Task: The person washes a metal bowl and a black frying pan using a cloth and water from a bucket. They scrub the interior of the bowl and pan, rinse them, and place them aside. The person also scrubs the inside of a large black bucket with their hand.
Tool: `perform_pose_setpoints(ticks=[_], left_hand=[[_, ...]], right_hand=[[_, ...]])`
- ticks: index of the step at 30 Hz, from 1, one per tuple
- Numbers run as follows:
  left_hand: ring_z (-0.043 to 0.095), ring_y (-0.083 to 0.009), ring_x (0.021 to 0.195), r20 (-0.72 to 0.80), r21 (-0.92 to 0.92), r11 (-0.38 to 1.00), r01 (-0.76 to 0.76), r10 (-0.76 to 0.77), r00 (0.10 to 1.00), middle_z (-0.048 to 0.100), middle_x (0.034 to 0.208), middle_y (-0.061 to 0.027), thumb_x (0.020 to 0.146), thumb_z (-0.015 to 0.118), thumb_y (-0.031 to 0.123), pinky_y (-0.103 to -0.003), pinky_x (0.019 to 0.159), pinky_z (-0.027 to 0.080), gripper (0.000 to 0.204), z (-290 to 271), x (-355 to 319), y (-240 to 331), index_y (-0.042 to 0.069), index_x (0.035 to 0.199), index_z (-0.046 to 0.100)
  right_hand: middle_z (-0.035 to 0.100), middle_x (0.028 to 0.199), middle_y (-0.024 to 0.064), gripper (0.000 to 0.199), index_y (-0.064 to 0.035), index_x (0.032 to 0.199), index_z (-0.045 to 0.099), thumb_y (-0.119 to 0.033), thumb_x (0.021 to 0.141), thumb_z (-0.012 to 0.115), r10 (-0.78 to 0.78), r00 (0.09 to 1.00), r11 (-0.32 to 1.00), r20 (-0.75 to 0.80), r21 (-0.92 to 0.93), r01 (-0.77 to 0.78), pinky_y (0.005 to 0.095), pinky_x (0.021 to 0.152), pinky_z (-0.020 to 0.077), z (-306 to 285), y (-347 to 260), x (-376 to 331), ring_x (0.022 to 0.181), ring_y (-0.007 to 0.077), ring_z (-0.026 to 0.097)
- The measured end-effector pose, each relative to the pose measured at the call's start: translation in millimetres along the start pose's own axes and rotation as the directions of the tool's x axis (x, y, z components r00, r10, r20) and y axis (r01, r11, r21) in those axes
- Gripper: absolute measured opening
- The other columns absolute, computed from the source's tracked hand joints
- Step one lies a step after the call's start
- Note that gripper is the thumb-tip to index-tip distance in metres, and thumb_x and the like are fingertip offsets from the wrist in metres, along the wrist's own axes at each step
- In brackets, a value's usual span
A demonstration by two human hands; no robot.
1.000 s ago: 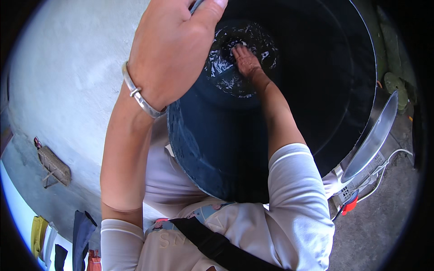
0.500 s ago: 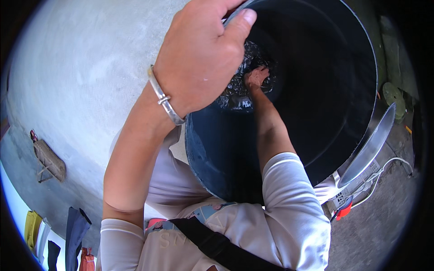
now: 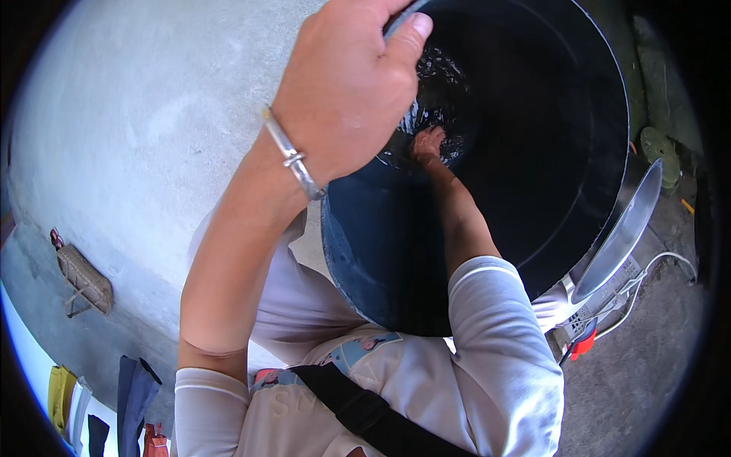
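A large dark bucket (image 3: 533, 175) stands tilted in front of me, its mouth facing up toward me. My left hand (image 3: 354, 84), with a silver bangle (image 3: 293, 158) at the wrist, is closed around the bucket's far left rim, thumb on the inner side. Deep inside, my right hand (image 3: 429, 143) is at the rippling water (image 3: 445, 76) at the bottom. Its fingers are loosely bent and apart from the wall, and I see no object in them. Part of that hand may be under the water.
A pale wall (image 3: 145, 114) rises at left. Right of the bucket are a shiny metal lid-like disc (image 3: 624, 232), a white cable (image 3: 632, 305), a red-handled item (image 3: 585, 343) and a round greenish disc (image 3: 659, 156). A small stool-like object (image 3: 84, 276) and hanging clothes (image 3: 135, 396) are at left.
My right hand has drawn slightly nearer to me in the water, its spread fingers now more bent. The bucket has shifted a little, and the water surface looks different. My left hand keeps the rim.
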State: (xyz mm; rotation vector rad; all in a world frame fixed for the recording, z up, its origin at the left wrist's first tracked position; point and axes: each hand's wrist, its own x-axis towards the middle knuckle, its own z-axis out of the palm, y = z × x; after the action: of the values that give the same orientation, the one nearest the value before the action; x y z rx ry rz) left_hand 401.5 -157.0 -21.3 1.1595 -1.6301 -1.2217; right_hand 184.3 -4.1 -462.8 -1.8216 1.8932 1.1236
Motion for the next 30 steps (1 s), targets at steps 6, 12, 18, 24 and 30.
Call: perform_pose_setpoints(ticks=[6,12,18,24,30], left_hand=[[0.058,-0.0351,0.098,-0.082,0.091,0.995,-0.045,0.053,0.995,0.059,0.105,-0.0246,0.086,0.046,0.005,-0.035,0.087,0.044,0.030,1,-2,-10,-0.005,0.113,0.053],[0.058,-0.0352,0.096,-0.073,0.101,0.994,-0.027,0.035,0.997,0.060,0.102,-0.0244,0.087,0.046,0.006,-0.036,0.086,0.044,0.029,7,3,-22,-0.005,0.113,0.053],[0.061,-0.0267,0.085,0.129,0.040,0.984,0.172,-0.176,0.976,0.063,0.093,-0.0199,0.087,0.045,0.007,-0.032,0.081,0.045,0.029,-17,9,9,-0.004,0.112,0.054],[0.058,-0.0209,0.091,0.001,0.082,0.991,0.106,-0.107,0.994,0.063,0.099,-0.0170,0.088,0.043,0.006,-0.028,0.085,0.043,0.030,6,3,8,-0.006,0.114,0.053],[0.058,-0.0207,0.091,-0.025,0.120,0.991,0.053,-0.051,0.998,0.064,0.099,-0.0169,0.088,0.043,0.006,-0.028,0.086,0.043,0.030,17,9,14,-0.006,0.115,0.052]], right_hand=[[0.051,0.121,0.0167,0.045,-0.0010,0.117,0.054,-0.030,0.082,0.052,-0.057,0.984,0.944,0.166,0.331,-0.001,0.0464,0.089,0.0331,-8,-79,-22,0.110,0.0358,0.045],[0.065,0.097,0.0171,0.024,-0.0082,0.088,0.069,-0.024,0.074,0.057,-0.142,0.984,0.697,0.104,0.716,0.025,0.0374,0.079,0.0480,-44,-141,-5,0.098,0.0292,0.061],[0.058,0.110,0.0213,0.032,0.0028,0.091,0.065,-0.022,0.073,0.057,-0.326,0.871,0.696,-0.367,0.530,0.484,0.0448,0.092,0.0387,-108,-150,24,0.118,0.0387,0.042],[0.025,0.137,0.0256,0.059,0.0098,0.125,0.035,-0.019,0.077,0.053,0.206,0.919,0.657,-0.338,0.743,0.126,0.0481,0.105,0.0250,-149,-102,52,0.130,0.0413,0.020],[0.035,0.129,0.0215,0.049,0.0068,0.120,0.043,-0.013,0.076,0.050,-0.196,0.869,0.717,-0.455,0.538,0.443,0.0432,0.101,0.0311,-109,-97,37,0.119,0.0365,0.034]])
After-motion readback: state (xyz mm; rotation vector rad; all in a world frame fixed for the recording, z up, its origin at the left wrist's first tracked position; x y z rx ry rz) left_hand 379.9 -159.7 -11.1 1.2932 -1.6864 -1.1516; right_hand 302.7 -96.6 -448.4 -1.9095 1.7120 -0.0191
